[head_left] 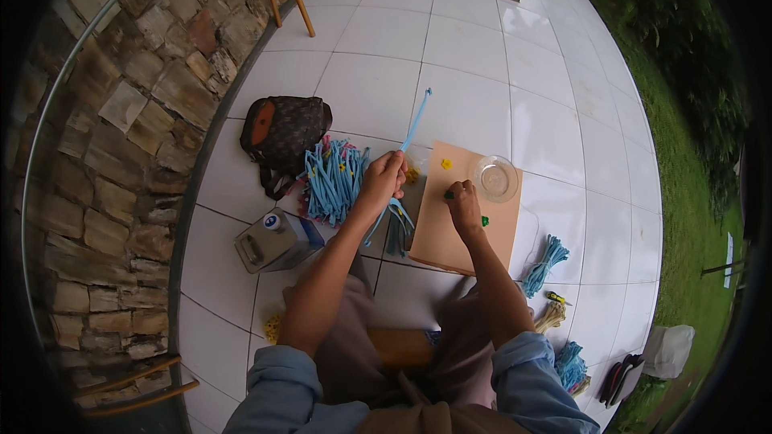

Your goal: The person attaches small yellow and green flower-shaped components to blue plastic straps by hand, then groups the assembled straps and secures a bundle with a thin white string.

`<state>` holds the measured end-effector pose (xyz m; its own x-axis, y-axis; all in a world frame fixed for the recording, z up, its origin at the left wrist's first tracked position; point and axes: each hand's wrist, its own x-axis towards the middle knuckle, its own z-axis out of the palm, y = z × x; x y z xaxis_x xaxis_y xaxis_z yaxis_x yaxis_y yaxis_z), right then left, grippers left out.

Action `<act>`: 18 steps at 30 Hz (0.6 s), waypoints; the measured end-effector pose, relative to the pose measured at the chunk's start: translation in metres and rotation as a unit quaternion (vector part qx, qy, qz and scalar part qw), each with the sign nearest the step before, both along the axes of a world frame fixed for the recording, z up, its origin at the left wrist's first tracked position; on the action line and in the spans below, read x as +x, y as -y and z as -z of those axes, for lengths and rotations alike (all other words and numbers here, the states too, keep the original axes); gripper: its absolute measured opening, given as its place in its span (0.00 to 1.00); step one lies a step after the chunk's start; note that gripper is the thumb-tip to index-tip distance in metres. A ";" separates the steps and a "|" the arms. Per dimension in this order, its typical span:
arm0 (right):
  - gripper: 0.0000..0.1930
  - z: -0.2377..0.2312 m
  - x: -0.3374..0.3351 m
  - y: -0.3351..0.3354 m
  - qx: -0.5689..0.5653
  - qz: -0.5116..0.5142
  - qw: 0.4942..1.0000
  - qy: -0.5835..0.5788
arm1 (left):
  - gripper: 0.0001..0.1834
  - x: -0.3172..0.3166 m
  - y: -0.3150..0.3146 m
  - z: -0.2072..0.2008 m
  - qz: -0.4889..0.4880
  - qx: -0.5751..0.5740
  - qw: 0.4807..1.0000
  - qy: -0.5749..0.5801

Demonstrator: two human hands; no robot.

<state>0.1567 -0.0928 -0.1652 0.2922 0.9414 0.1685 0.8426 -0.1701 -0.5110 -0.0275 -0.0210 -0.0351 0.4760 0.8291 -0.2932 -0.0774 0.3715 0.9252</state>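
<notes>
My left hand (381, 182) is closed around a thin light blue strand (416, 122). One end rises above the fist, and more blue ends hang below it. My right hand (464, 209) is over a tan board (450, 245), its fingertips pinched at a small dark green piece (449, 194). Another green piece (485, 221) lies by the right wrist. Farther up the board is a small yellow flower-shaped piece (446, 164). A clear round dish (494, 178) stands at the board's far right corner.
Left of my left hand lie a heap of blue strands (334, 181), a brown bag (285, 128) and a metal can (277, 241). Blue bundles (546, 265), a yellow-handled tool (556, 298) and a dark wallet-like item (622, 379) lie on the right. A stone wall (121, 153) borders the left.
</notes>
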 end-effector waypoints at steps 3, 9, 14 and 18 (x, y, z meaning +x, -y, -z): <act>0.10 0.007 0.007 0.000 0.020 0.003 1.000 0.023 | 0.16 0.011 0.002 -0.002 0.001 -0.001 1.000 0.004; 0.15 -0.074 -0.020 -0.013 0.142 -0.026 0.982 -0.121 | 0.16 0.011 -0.001 0.002 -0.024 0.115 0.981 -0.156; 0.19 -0.146 -0.056 0.005 0.210 -0.093 0.970 -0.083 | 0.19 0.005 0.003 -0.007 -0.042 0.151 0.985 -0.073; 0.20 -0.148 -0.053 0.009 0.201 -0.136 0.968 -0.066 | 0.19 0.004 0.004 -0.017 -0.008 0.116 0.991 -0.064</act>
<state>0.1033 -0.1022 -0.0177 0.0871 0.8522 0.5158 0.7505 0.2844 -0.5966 -0.0231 -0.0246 -0.0186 0.4327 0.8888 -0.1511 0.0422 0.1475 0.9882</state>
